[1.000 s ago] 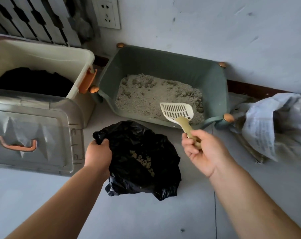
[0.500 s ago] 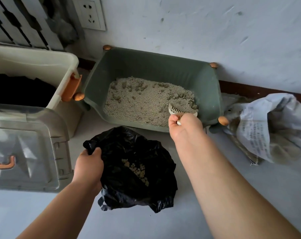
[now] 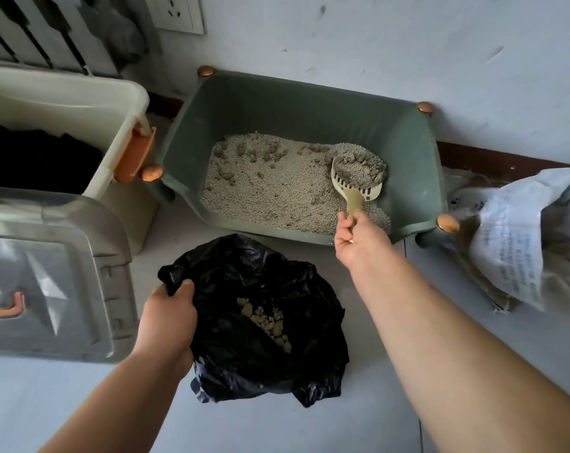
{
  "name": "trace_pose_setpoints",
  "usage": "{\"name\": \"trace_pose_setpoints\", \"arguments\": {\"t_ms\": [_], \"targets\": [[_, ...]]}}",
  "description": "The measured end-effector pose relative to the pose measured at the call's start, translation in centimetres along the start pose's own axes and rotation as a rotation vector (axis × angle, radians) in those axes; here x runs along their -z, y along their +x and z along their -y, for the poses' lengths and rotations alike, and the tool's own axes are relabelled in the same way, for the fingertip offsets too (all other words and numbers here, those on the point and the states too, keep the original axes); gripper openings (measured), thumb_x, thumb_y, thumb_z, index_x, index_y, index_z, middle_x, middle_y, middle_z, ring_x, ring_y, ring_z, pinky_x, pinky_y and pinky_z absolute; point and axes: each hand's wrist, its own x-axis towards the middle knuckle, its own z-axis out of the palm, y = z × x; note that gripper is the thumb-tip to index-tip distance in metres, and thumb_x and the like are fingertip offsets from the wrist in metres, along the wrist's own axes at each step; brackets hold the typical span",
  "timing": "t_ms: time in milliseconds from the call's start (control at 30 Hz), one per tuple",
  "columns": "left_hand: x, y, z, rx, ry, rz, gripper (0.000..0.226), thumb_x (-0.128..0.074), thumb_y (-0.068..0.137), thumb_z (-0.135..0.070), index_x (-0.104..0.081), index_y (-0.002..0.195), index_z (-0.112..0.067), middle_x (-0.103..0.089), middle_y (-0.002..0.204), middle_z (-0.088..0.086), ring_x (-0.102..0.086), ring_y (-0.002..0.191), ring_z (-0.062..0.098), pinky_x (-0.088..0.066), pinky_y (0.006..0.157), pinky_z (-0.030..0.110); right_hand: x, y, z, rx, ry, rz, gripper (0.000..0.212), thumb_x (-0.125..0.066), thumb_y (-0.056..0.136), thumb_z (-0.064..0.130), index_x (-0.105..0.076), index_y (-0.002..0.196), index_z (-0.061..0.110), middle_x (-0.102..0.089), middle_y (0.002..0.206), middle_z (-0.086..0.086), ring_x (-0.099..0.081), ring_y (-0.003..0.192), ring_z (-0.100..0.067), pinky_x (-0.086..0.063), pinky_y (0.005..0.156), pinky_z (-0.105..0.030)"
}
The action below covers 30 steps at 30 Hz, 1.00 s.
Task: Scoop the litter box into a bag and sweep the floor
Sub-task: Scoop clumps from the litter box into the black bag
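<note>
Since a moment ago your right hand has lifted the one scoop clear of the litter; it now rides heaped with clumps at 2 o'clock inside the green litter box, your fingers wrapped around its handle. Your left hand grips the rim of the single black bag at 6 o'clock on the floor, clumps inside. Four copper knobs mark the box corners. Two storage bins sit at 9 o'clock.
</note>
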Motion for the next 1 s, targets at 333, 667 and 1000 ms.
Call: {"name": "trace_pose_setpoints", "arguments": {"t_ms": [333, 667, 1000], "targets": [[0.3, -0.3, 0.1, 0.020, -0.016, -0.008, 0.012, -0.050, 0.102, -0.024, -0.058, 0.093, -0.021, -0.068, 0.098, 0.010, -0.068, 0.088, 0.029, -0.054, 0.070, 0.034, 1.1, -0.3, -0.7, 0.104, -0.064, 0.015, 0.013, -0.053, 0.099, 0.024, -0.056, 0.088, 0.016, -0.057, 0.082, -0.002, -0.038, 0.031, 0.001, -0.022, 0.029, -0.010], [0.1, -1.5, -0.4, 0.000, -0.020, 0.008, 0.015, -0.049, 0.102, -0.021, -0.058, 0.091, -0.020, -0.068, 0.097, 0.011, -0.067, 0.089, 0.030, -0.055, 0.079, 0.039, 4.3, -1.8, -1.0, 0.143, -0.146, 0.074, 0.009, -0.058, 0.095, 0.025, -0.061, 0.095, 0.016, -0.058, 0.077, 0.000, -0.037, 0.035, 0.000, -0.019, 0.027, -0.012], [0.0, -2.6, -0.9, -0.018, 0.000, -0.001, 0.014, -0.049, 0.101, -0.023, -0.057, 0.089, -0.021, -0.068, 0.100, 0.014, -0.068, 0.091, 0.034, -0.056, 0.088, 0.049, 5.3, -3.4, -1.3, 0.128, -0.265, 0.072, 0.009, -0.057, 0.096, 0.022, -0.060, 0.094, 0.014, -0.056, 0.074, 0.000, -0.035, 0.034, 0.001, -0.017, 0.028, -0.013]]}}
